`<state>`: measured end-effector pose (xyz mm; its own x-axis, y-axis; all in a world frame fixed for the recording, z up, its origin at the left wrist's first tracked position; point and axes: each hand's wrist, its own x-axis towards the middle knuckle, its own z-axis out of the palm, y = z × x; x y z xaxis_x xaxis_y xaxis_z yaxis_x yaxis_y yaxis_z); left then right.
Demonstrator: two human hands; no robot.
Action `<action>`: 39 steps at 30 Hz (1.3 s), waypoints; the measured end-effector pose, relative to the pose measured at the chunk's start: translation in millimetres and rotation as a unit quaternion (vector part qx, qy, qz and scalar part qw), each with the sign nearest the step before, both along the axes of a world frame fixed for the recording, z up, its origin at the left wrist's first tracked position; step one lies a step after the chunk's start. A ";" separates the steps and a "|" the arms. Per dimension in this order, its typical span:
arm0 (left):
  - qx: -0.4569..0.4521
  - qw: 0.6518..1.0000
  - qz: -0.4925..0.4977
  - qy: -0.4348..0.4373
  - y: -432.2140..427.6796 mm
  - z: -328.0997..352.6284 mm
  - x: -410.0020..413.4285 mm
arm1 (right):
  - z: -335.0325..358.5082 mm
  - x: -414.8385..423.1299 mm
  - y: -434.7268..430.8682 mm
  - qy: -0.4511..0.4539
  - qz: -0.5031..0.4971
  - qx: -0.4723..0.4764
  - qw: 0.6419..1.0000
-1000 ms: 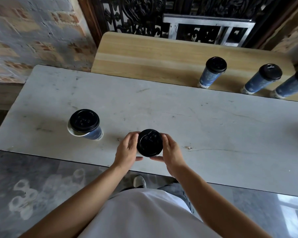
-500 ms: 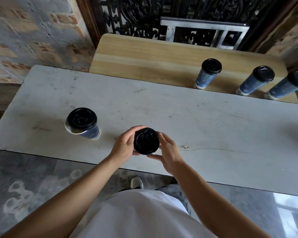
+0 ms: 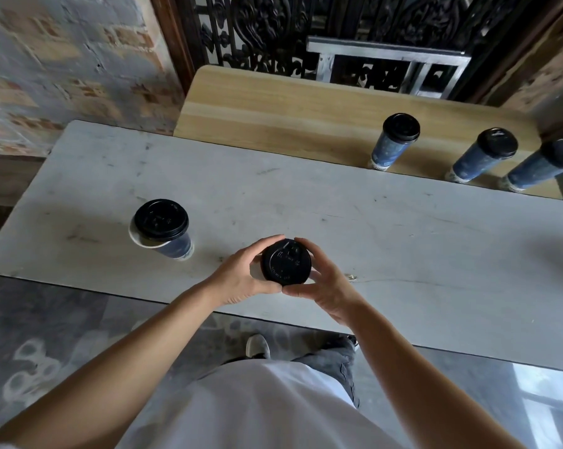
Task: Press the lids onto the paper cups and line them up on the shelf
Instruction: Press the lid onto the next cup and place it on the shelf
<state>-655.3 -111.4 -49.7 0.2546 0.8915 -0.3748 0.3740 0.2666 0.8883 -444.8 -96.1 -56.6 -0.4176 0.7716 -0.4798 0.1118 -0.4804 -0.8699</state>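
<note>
A paper cup topped by a black lid [image 3: 286, 261] stands near the front edge of the grey stone table [image 3: 371, 228]. My left hand [image 3: 241, 275] grips it from the left and my right hand [image 3: 322, 281] from the right, fingers curled round the lid's rim; the cup body is hidden below. A second dark blue cup [image 3: 162, 226] stands to the left, its black lid sitting askew with white rim showing. Three lidded blue cups stand in a row on the wooden shelf [image 3: 273, 111]: one [image 3: 393, 140], another [image 3: 484, 155] and a third [image 3: 542, 165] at the right edge.
The shelf lies behind and below the table's far edge, with bare wood left of the row. A brick wall [image 3: 63, 59] is at the left and a black ornamental grille [image 3: 290, 27] behind. My shoe [image 3: 257, 346] shows on the glossy floor.
Both hands have closed tighter round the lid and shifted slightly along its rim. The camera has drifted a little; the other cups have not moved.
</note>
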 end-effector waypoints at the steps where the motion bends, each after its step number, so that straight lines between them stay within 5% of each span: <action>1: 0.000 1.000 0.000 -0.004 -0.1 0.0 -0.3 | -0.3 -0.2 0.5 -0.005 0.001 0.003 1.000; 18: 0.002 0.995 0.077 -0.062 -9.1 -8.0 -3.7 | -7.9 -10.3 1.6 -0.078 0.061 0.048 0.994; 23: -0.093 0.950 0.213 -0.210 -3.9 -7.4 19.5 | -13.3 -14.6 3.8 -0.119 0.021 0.078 0.990; 27: -0.129 0.927 0.279 -0.214 12.1 -8.4 39.7 | -13.4 -7.6 16.9 -0.190 -0.028 0.074 0.979; 30: -0.093 0.939 0.316 -0.102 25.9 -29.7 46.1 | -6.9 -0.6 36.6 -0.263 -0.016 0.072 0.962; 32: 0.013 0.957 0.259 0.129 29.2 -56.6 44.3 | 1.0 4.5 47.9 -0.326 0.012 0.101 0.940; 34: 0.000 0.927 0.196 0.319 31.1 -83.3 47.9 | 6.1 10.7 61.0 -0.398 0.079 0.125 0.905; 39: -0.089 0.891 0.233 0.379 24.2 -127.0 86.5 | 21.9 27.4 88.7 -0.579 0.275 0.164 0.750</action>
<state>-568.8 -87.2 -176.7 -0.5136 0.7435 -0.4284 0.6604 0.6612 0.3559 -417.4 -7.4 -34.7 -0.1661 0.7908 -0.5891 0.9861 0.1344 -0.0976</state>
